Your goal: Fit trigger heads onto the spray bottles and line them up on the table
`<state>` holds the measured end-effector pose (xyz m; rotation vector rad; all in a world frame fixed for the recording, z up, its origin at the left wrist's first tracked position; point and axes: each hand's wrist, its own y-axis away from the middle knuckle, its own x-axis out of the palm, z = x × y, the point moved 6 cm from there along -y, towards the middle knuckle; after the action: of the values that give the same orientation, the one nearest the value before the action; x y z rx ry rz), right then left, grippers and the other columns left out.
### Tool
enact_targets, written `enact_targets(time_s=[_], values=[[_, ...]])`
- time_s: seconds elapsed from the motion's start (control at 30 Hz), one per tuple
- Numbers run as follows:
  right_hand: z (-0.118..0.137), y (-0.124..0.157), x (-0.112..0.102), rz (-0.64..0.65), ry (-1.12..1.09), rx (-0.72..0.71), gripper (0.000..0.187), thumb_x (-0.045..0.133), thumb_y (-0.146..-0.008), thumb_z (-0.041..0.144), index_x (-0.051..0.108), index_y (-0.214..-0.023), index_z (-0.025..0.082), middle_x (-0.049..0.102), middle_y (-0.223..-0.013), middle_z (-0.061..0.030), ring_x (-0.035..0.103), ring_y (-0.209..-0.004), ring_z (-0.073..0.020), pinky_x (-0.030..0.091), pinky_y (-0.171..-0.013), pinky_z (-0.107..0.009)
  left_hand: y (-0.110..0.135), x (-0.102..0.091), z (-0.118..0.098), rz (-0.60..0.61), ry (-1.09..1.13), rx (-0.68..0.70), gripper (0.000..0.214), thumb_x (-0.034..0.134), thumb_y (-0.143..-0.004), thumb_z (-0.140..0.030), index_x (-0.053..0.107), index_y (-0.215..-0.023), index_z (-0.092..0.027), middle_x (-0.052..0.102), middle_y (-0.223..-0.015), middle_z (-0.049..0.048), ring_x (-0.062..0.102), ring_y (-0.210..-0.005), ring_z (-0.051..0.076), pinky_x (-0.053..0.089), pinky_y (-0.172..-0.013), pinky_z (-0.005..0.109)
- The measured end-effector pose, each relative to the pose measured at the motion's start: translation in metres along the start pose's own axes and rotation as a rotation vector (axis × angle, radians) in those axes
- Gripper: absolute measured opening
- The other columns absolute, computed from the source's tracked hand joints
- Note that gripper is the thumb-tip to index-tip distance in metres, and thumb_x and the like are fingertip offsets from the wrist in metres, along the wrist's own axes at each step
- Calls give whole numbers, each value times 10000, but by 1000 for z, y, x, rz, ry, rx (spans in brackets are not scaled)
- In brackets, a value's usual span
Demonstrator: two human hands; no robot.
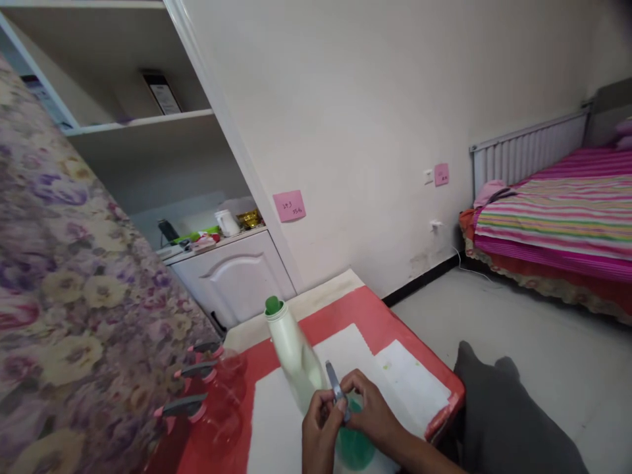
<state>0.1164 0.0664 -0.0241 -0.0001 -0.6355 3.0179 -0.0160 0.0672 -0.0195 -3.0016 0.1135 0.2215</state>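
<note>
My left hand (323, 424) and my right hand (368, 408) are both closed around a grey trigger spray head (334, 379), fingers pinched near its lower end. Directly beneath them stands a clear bottle with green liquid (355, 447), partly hidden by my hands. Whether the spray head is screwed onto that bottle cannot be made out. Close to my left hand rises a tall pale-green jug (295, 352), its mouth uncapped with green showing inside. White paper sheets (271, 421) lie under these things on a red-covered table (340, 306).
Several clear spray bottles (217, 418) with grey and pink heads line the table's left side. A floral curtain (74, 296) hangs at left beside a white cabinet (237, 270). My grey-clad leg (503, 415) is at the table's right; a bed (557, 210) stands farther off.
</note>
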Motion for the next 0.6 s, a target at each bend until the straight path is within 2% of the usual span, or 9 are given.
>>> enact_targets(time_s=[0.07,0.2,0.37,0.5,0.6], values=[[1,1,-1,7,27,13,308,782,-628,394,583,-763,203,561,-833,-3,541,-812,-205,409,-735,-313,1,0,0,9,2,-9,355,686,-736,-514,633,-830,-176,592,-719,0,532,-727,179,412,-667,249],[10,4,2,181,-48,-33,260,669,-762,443,638,-849,200,597,-895,-30,564,-897,-225,412,-812,-339,5,1,-1,-5,17,-21,350,688,-733,-508,625,-827,-177,584,-720,-2,518,-722,173,405,-658,249],[9,6,-5,77,5,-2,282,681,-753,465,607,-778,194,582,-830,-22,553,-825,-215,408,-757,-326,8,3,-6,-14,24,4,305,697,-725,-467,610,-781,-179,546,-688,-15,497,-700,162,392,-649,245],[12,8,1,176,11,-25,248,647,-795,438,615,-852,199,587,-897,-29,564,-882,-217,416,-783,-323,9,3,-7,-35,25,3,293,703,-717,-456,625,-774,-179,510,-660,-30,471,-671,146,379,-631,234],[13,8,1,191,-6,-54,253,603,-829,445,616,-811,193,580,-856,-26,572,-861,-217,426,-777,-326,12,4,-9,-47,30,8,276,710,-717,-435,629,-778,-177,494,-656,-37,457,-665,138,376,-627,229]])
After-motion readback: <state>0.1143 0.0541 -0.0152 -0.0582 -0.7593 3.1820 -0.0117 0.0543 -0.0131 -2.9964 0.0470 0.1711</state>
